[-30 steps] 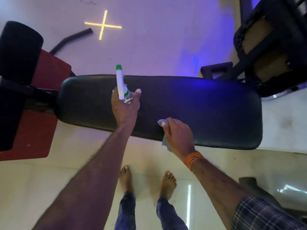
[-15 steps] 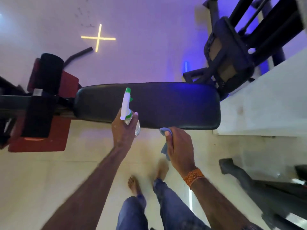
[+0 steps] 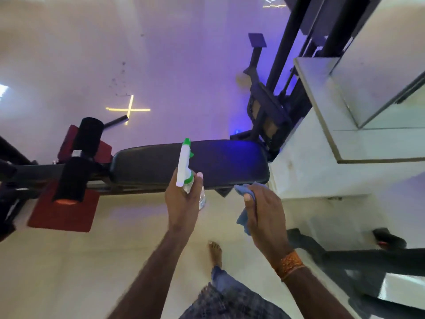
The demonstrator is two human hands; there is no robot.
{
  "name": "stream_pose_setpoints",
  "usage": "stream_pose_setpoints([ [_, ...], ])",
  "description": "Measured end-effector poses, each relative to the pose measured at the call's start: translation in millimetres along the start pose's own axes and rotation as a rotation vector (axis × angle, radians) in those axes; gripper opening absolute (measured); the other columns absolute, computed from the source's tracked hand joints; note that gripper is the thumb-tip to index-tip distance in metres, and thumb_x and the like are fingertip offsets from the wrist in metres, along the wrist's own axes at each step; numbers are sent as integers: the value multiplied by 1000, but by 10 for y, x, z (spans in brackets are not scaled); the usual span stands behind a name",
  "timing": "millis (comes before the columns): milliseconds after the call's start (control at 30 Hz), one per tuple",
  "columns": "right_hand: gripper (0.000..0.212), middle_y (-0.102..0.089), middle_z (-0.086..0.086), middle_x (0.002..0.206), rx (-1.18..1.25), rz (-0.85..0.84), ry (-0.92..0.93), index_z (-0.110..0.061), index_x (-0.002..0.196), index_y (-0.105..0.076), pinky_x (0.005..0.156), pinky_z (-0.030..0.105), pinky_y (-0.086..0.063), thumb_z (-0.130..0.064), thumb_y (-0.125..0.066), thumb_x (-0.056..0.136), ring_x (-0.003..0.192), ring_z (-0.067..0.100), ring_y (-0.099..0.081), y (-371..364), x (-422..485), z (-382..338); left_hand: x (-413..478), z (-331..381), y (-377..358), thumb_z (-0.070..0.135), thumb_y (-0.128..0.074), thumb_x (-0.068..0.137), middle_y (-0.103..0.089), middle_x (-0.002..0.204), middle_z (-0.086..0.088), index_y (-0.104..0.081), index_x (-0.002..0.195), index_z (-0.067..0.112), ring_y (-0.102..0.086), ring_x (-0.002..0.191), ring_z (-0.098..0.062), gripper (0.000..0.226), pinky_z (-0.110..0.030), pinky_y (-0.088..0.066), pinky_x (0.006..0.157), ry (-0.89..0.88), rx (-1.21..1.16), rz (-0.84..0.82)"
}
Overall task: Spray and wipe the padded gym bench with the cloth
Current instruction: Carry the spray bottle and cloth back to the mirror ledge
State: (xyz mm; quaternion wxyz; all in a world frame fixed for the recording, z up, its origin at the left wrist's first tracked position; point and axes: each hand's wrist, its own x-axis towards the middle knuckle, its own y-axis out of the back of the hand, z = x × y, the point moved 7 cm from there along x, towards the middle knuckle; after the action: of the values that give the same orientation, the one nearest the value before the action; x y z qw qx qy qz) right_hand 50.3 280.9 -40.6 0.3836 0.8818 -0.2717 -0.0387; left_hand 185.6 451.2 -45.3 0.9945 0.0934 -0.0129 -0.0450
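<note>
The black padded bench [image 3: 147,162] lies across the middle of the view, lit blue at its right end. My left hand [image 3: 181,203] grips a clear spray bottle [image 3: 185,166] with a white and green head, held upright just in front of the bench's near edge. My right hand [image 3: 262,210] holds a crumpled blue cloth [image 3: 243,203] below the bench's right corner, off the pad. Both hands are on the near side of the bench, apart from its surface.
Black foam rollers [image 3: 73,178] and a red base plate [image 3: 62,215] stand at the bench's left end. A dark machine frame [image 3: 266,111] rises behind its right end. A pale raised ledge [image 3: 322,143] runs along the right. Black equipment [image 3: 368,268] lies at lower right.
The bench now appears smaller and farther off as I have stepped back. Both hands have come off the pad and sit in front of its near edge, the cloth lifted clear.
</note>
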Motion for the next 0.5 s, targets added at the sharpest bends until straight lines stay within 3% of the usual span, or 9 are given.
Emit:
stream_pose_setpoints([
  [133, 53, -74, 4, 97, 28, 45, -29, -18, 130, -66, 103, 50, -49, -44, -26, 107, 113, 25, -64, 396, -261, 13, -373, 346, -5, 29, -72, 94, -63, 75, 29, -61, 95, 23, -61, 71, 6, 12, -2, -43, 62, -97, -14, -46],
  [333, 60, -70, 9, 117, 49, 174, -55, -13, 133, -63, 99, 56, -52, -49, -25, 106, 116, 31, -64, 1040, -314, 115, -676, 678, -363, 33, -72, 95, -65, 81, 10, -60, 89, 49, -63, 69, -10, 21, -15, -49, 61, -117, -57, -132],
  [433, 50, -68, 8, 129, 15, 342, -28, -11, 129, -65, 108, 50, -49, -41, -32, 106, 126, 15, -55, 1437, -331, 230, -796, 870, -740, 30, -72, 95, -66, 80, 15, -61, 88, 55, -64, 71, -4, 28, -13, -51, 61, -132, -78, -206],
  [500, 32, -66, 8, 133, -13, 407, -20, -10, 131, -63, 110, 46, -46, -26, -50, 106, 127, 14, -51, 1682, -301, 419, -838, 936, -1040, 26, -72, 95, -67, 79, 13, -63, 90, 47, -64, 71, -2, 23, -14, -52, 62, -135, -76, -232],
])
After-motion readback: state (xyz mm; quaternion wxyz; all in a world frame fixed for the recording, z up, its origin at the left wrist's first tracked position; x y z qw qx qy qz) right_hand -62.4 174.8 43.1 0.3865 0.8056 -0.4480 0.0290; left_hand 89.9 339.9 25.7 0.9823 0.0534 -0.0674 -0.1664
